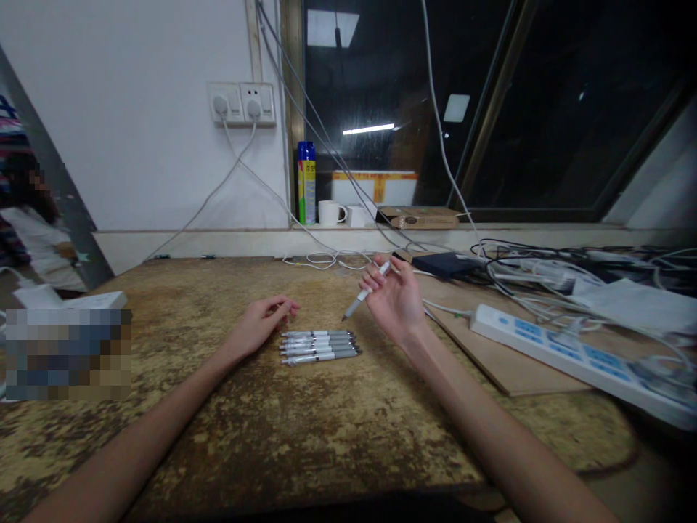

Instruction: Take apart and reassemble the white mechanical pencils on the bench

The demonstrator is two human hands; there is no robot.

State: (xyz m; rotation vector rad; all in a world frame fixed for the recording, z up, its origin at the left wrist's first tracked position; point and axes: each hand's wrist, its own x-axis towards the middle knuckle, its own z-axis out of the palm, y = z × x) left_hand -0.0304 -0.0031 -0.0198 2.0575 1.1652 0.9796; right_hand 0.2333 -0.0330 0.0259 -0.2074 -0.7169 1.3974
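A white and grey pen [358, 303] is held in my right hand [396, 301], its fingers closed round the upper part. The pen slants, with its dark tip down to the left, above the table. My right palm faces up and toward me. Below and to the left of that tip, several similar pens [319, 347] lie side by side in a row, their grey ends to the right. My left hand [265, 319] rests by the table surface, up and left of the row. Its fingers are loosely bent and apart, with nothing seen in them.
The worn wooden table [305, 436] carries a white power strip [566, 356] on a brown board [490, 363] at right, near tangled cables [523, 290]. A spray can [306, 181] and white mug [329, 212] stand on the sill. Another person [35, 240] is at far left.
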